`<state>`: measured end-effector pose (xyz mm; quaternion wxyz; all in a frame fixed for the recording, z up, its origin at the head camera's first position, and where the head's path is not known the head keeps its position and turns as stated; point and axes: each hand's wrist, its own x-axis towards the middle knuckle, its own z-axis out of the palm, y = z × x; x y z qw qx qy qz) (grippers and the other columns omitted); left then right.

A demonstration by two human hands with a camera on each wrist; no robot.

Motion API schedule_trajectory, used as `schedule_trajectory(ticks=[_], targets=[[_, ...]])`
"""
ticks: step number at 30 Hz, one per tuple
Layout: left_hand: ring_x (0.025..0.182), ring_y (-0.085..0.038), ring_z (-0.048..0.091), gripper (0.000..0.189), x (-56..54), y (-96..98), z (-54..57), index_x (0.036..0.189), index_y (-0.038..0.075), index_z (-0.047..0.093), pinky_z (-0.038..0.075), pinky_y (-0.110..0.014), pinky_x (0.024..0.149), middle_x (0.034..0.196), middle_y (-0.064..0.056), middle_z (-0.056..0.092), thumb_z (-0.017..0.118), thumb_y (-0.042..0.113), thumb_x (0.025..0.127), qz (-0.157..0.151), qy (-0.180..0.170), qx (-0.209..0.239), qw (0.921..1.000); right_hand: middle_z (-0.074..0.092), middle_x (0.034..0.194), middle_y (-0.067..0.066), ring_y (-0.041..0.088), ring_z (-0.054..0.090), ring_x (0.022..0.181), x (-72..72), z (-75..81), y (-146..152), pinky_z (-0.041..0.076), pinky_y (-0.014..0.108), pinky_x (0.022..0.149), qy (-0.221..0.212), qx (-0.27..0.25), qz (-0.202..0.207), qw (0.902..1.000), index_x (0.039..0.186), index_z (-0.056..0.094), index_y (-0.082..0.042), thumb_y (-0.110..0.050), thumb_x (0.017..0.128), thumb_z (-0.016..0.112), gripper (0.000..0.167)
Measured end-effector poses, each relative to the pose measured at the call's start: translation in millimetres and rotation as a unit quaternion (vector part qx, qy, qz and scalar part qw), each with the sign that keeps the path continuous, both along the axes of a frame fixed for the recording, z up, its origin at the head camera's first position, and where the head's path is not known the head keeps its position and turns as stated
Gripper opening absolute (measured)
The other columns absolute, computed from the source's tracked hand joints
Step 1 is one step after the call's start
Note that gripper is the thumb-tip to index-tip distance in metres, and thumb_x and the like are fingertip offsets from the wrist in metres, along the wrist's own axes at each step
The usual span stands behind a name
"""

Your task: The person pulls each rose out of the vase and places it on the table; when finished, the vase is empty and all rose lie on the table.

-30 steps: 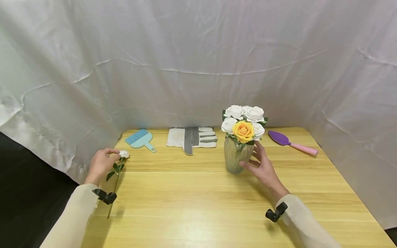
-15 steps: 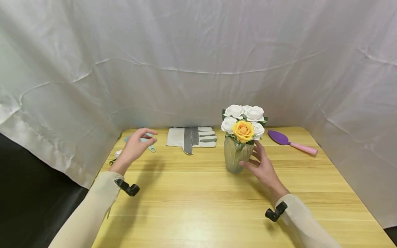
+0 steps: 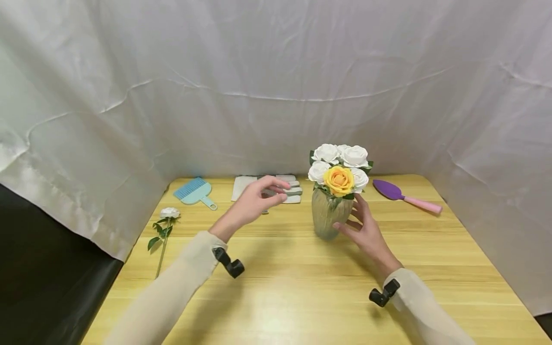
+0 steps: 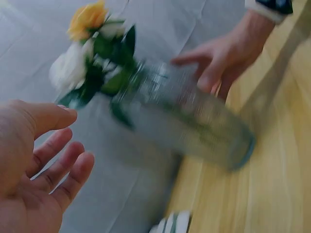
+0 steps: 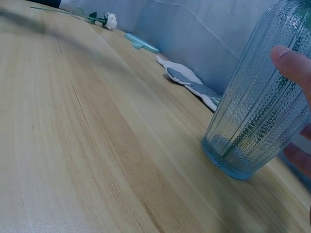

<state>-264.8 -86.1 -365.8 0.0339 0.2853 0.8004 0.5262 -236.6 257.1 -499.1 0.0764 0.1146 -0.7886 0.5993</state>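
the glass vase (image 3: 324, 218) is stood upright on the wooden table (image 3: 302, 297), right of the middle, and is filled with several white roses (image 3: 326, 153) and one yellow rose (image 3: 339, 181), whose green leaves are spread over the rim. the vase is gripped from its right side by the right hand (image 3: 365, 234), the thumb being laid on the near face and the fingers being curved round behind. the left hand (image 3: 252, 201) is held in the air to the left of the vase, its fingers loosely bent and parted from the thumb, with a gap left between it and the flowers in the head view. part of a white and grey glove (image 3: 243, 186), laid flat along the back edge, is hidden by it. at the left, a single white rose (image 3: 169, 213) is laid on its long stem; a blue dustpan (image 3: 196, 191) is placed behind it. a purple trowel (image 3: 389, 190) with a pink handle is set at the back right. the table is backed by grey cloth (image 3: 276, 72).
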Motion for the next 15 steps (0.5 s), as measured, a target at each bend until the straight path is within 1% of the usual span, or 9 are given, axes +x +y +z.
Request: schedule_trajectory(ticks=[1,3,5,7,9,12,13,15], targets=[[0.127,-0.03,0.069,0.029,0.5,8.3,-0.8,0.135,0.007,0.072,0.061,-0.042,0.107,0.144,-0.009,0.067,0.071,0.015,0.107,-0.011,0.001,0.005,0.9999,0.038,0.171,0.021,0.044,0.043,0.154,-0.2,-0.1,0.1,0.055,0.027,0.115,0.0,0.0,0.0,1.0,0.176,0.011,-0.033,-0.01,0.099,0.081,0.107],[0.128,-0.03,0.069,0.029,1.3,23.7,-1.5,0.136,0.007,0.072,0.061,-0.04,0.108,0.145,-0.009,0.068,0.07,0.015,0.108,-0.033,0.004,0.011,0.9994,0.038,0.171,0.022,0.044,0.043,0.154,-0.4,-0.1,0.1,0.054,0.022,0.113,0.001,0.001,0.0,1.0,0.176,0.011,-0.033,-0.01,0.099,0.082,0.107],[0.128,-0.031,0.069,0.031,1.4,36.7,-2.5,0.138,0.007,0.071,0.062,-0.039,0.108,0.145,-0.011,0.067,0.07,0.015,0.108,-0.044,0.009,0.01,0.999,0.038,0.171,0.022,0.045,0.044,0.154,-0.3,0.1,-0.7,0.055,0.023,0.113,0.005,0.002,0.0,1.0,0.176,0.011,-0.033,-0.01,0.099,0.082,0.107],[0.129,-0.03,0.069,0.033,0.8,47.4,-3.7,0.14,0.008,0.071,0.062,-0.038,0.107,0.145,-0.01,0.068,0.07,0.015,0.108,-0.045,0.015,0.004,0.9988,0.038,0.171,0.022,0.045,0.044,0.154,-0.5,0.0,-1.1,0.055,0.026,0.115,0.007,0.004,-0.001,1.0,0.176,0.011,-0.034,-0.01,0.099,0.081,0.107],[0.128,-0.029,0.069,0.034,-0.7,55.8,-5.7,0.141,0.008,0.07,0.063,-0.036,0.105,0.146,-0.01,0.067,0.07,0.015,0.108,-0.043,0.026,0.001,0.9987,0.038,0.172,0.022,0.045,0.044,0.154,-0.4,-0.1,-1.5,0.055,0.038,0.119,0.009,0.004,-0.001,1.0,0.176,0.011,-0.034,-0.01,0.099,0.081,0.106],[0.128,-0.027,0.068,0.034,-2.2,66.0,-8.4,0.142,0.009,0.07,0.063,-0.034,0.103,0.146,-0.009,0.067,0.07,0.016,0.108,-0.033,0.038,0.006,0.9987,0.037,0.173,0.021,0.044,0.043,0.154,-0.1,-0.1,-1.5,0.05,0.058,0.122,0.008,0.004,-0.001,1.0,0.176,0.011,-0.036,-0.01,0.1,0.081,0.107],[0.129,-0.027,0.068,0.035,-2.7,69.1,-9.2,0.142,0.009,0.07,0.062,-0.033,0.102,0.146,-0.008,0.067,0.07,0.018,0.108,-0.029,0.042,0.007,0.9987,0.036,0.173,0.021,0.045,0.043,0.154,0.2,0.2,-1.5,0.048,0.062,0.122,0.008,0.002,-0.001,1.0,0.176,0.01,-0.036,-0.009,0.1,0.081,0.107],[0.129,-0.025,0.068,0.035,-3.7,75.8,-10.8,0.142,0.009,0.07,0.062,-0.031,0.102,0.145,-0.008,0.068,0.07,0.02,0.108,-0.021,0.05,0.008,0.9985,0.035,0.173,0.021,0.045,0.043,0.154,0.7,0.8,-1.4,0.046,0.066,0.123,0.007,-0.001,-0.001,1.0,0.176,0.01,-0.036,-0.009,0.099,0.081,0.107]])
